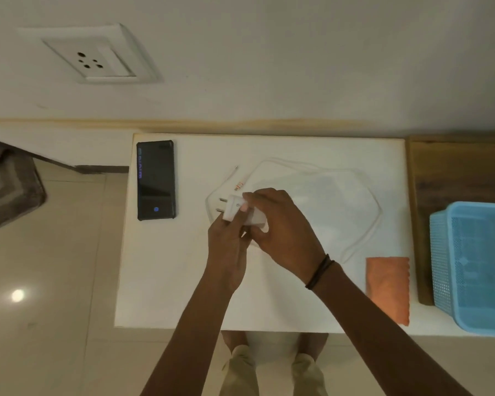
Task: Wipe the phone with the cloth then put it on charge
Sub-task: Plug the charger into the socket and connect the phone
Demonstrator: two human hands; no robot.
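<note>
The left hand (pixel 226 247) and the right hand (pixel 283 227) are both gripping the charger (pixel 233 210), its pins pointing left. The phone (pixel 155 180) is lying to the left of the left hand, the nearer one, with its long axis running away from the person.

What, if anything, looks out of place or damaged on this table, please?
Nothing looks spilled or damaged. The only untidy thing is the white cable, sprawled in loose loops across the table, its free end lying apart from the phone. The left hand and right hand hold the charger plug.
</note>
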